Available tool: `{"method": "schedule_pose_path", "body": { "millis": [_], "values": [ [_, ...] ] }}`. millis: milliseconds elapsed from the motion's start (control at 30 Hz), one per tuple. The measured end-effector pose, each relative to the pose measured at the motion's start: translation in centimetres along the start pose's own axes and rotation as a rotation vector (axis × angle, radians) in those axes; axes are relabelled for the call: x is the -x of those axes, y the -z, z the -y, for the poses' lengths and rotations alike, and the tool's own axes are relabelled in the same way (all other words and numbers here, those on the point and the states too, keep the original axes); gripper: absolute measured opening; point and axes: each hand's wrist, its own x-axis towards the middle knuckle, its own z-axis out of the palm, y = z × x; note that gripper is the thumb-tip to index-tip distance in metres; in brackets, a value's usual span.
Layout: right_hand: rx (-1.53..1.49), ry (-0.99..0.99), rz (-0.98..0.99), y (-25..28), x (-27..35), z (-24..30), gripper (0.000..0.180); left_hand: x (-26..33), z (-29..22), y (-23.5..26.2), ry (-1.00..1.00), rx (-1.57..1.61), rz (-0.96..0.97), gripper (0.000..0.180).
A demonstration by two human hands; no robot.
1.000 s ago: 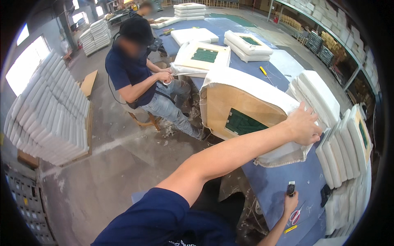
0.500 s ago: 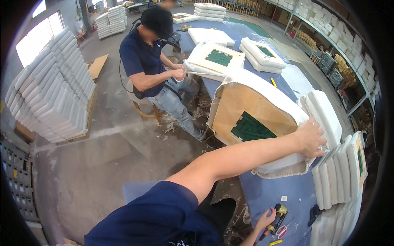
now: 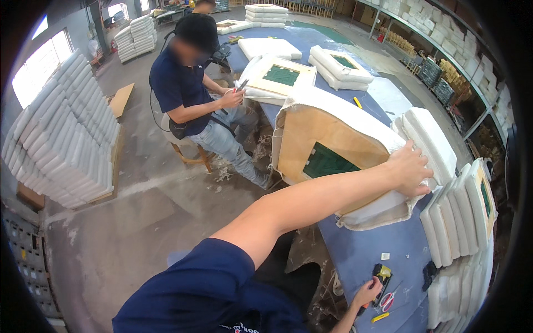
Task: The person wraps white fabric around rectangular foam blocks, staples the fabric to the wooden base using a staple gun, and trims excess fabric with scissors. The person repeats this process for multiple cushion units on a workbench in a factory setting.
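Note:
A white-covered seat cushion [image 3: 338,111] stands tilted up on the table, its wooden underside facing me with green webbing in a square opening. My left hand [image 3: 410,169] grips its right edge, the arm stretched across the front. Loose fabric hangs along the cushion's lower edge. Low at the right, my right hand [image 3: 367,292] has its fingers around the dark handle of a yellow and black staple gun [image 3: 382,272], which lies on the table. Beside it are red-handled scissors [image 3: 387,301] and a small yellow cutter [image 3: 380,317].
A co-worker [image 3: 186,83] sits at the far left side of the blue table [image 3: 355,250], working on another cushion [image 3: 280,75]. Stacked cushions [image 3: 452,216] line the right edge. A tall white stack [image 3: 61,133] stands on the floor at left. A dark object [image 3: 429,275] lies near the right stack.
My right hand has closed around the staple gun's handle. My left hand keeps its hold on the cushion. The co-worker now holds up a red-handled cutting tool. The whole view has shifted slightly.

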Motion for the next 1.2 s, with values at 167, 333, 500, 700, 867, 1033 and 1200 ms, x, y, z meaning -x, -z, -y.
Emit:
{"method": "schedule_pose_path", "body": {
  "millis": [167, 333, 500, 700, 867, 1033, 1200],
  "values": [
    [0.234, -0.018, -0.103, 1.7, -0.5, -5.1, 0.033, -0.2, 0.0, 0.5, -0.008, 0.019, -0.02, 0.052],
    [0.127, -0.294, -0.009, 1.8, 0.2, -6.3, 0.04, 0.0, 0.2, -0.3, -0.004, 0.03, -0.039, 0.05],
    [0.31, -0.173, -0.097, -0.1, 0.5, -3.8, 0.045, 0.5, -0.2, -0.3, 0.006, -0.049, -0.032, 0.048],
    [0.352, -0.194, -0.189, 0.5, 0.8, -5.3, 0.042, -0.3, -3.9, 0.6, 0.002, -0.091, -0.009, 0.048],
    [0.317, -0.256, -0.147, 0.0, 0.3, -4.1, 0.04, 2.4, -6.9, -0.1, -0.041, -0.163, -0.124, 0.049],
    [0.068, -0.388, -0.13, 0.0, -0.2, -4.3, 0.032, 6.0, -5.3, 3.3, 0.045, -0.196, -0.194, 0.05],
    [-0.375, -0.157, -0.183, -0.6, -3.8, -4.6, 0.024, 7.1, -0.6, 13.1, 0.221, -0.104, -0.561, 0.042]
  ]
}}
